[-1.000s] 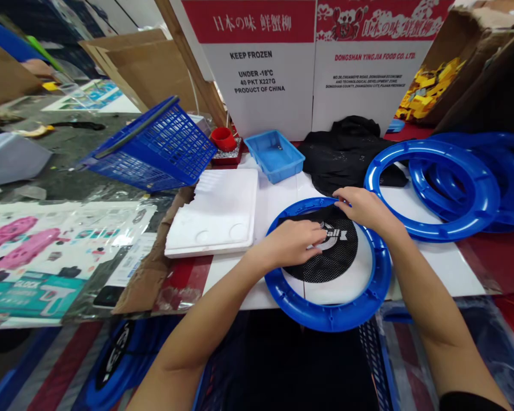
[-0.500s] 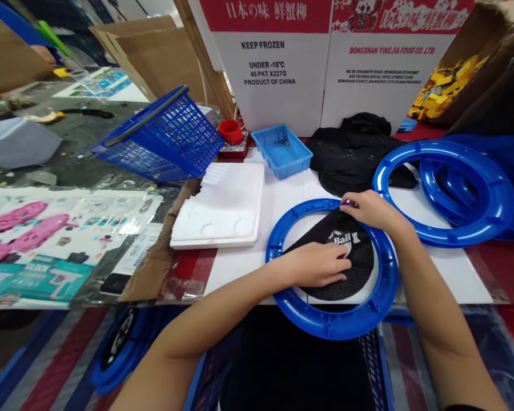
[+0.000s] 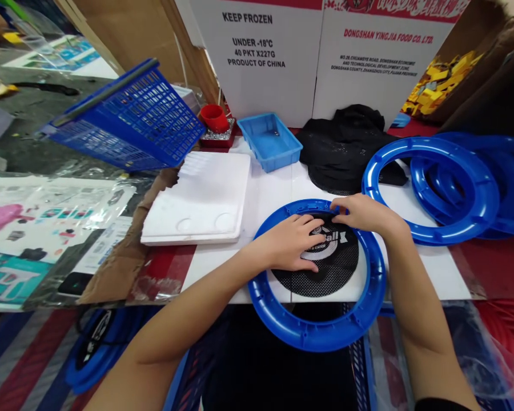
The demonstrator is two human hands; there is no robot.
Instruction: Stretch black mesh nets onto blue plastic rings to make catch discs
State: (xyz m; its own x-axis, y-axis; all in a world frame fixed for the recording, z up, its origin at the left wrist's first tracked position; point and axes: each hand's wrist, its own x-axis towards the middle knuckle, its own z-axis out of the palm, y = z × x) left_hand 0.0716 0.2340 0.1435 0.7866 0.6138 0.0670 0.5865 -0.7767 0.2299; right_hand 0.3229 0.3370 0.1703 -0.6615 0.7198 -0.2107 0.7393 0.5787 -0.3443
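A blue plastic ring (image 3: 317,337) lies near me, its front part past the table edge. Inside its opening is a round black mesh fabric (image 3: 325,281) with white "Ball" lettering. My left hand (image 3: 293,242) rests on the mesh with its fingers spread, covering part of the print. At the ring's far right rim, my right hand (image 3: 364,214) has its thumb and finger pinched at the mesh edge; the exact grip is partly hidden.
More blue rings (image 3: 466,228) are stacked at right. Black fabric (image 3: 346,142) lies behind, beside a light-blue tray (image 3: 272,145). A white foam block (image 3: 201,200), blue basket (image 3: 128,125) and red cup (image 3: 215,118) stand left. A printed carton (image 3: 278,85) stands at the back.
My left hand has moved up and left over the mesh, its fingers spreading. The mesh's folded left part now lies flatter within the ring. My right hand stays at the far rim.
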